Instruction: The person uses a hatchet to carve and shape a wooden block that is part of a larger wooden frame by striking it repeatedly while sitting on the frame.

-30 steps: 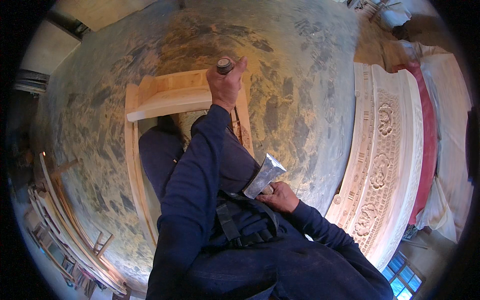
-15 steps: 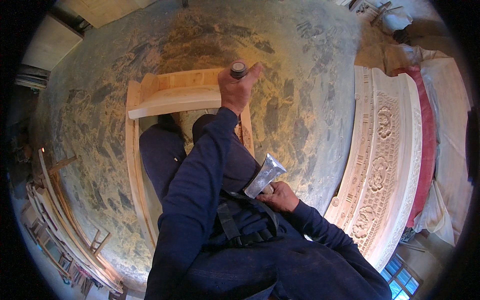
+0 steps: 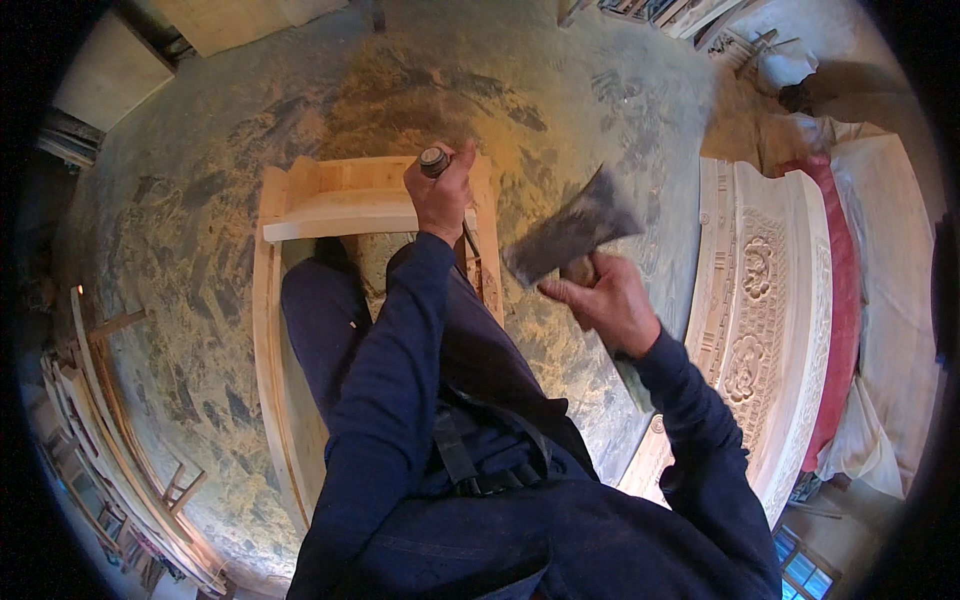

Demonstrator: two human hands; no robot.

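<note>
My left hand is wrapped around a chisel, its round handle end facing up. The hand is above the right side of a pale wooden frame, where a thin dark blade shows against the rail below my fingers. In my right hand is a hatchet, gripped by the handle close under the head. Its dark metal head is raised to the right of the frame, apart from the chisel, and slightly blurred. My legs rest inside and over the frame.
A long carved wooden panel stands at the right, beside red cloth and pale sheeting. Wooden strips lie along the left. Boards are at the far left. Sawdust covers the floor.
My right hand has lifted the hatchet from near my lap, up and to the right. My left hand, holding the chisel, appears slightly further left in the picture, which has also shifted a little.
</note>
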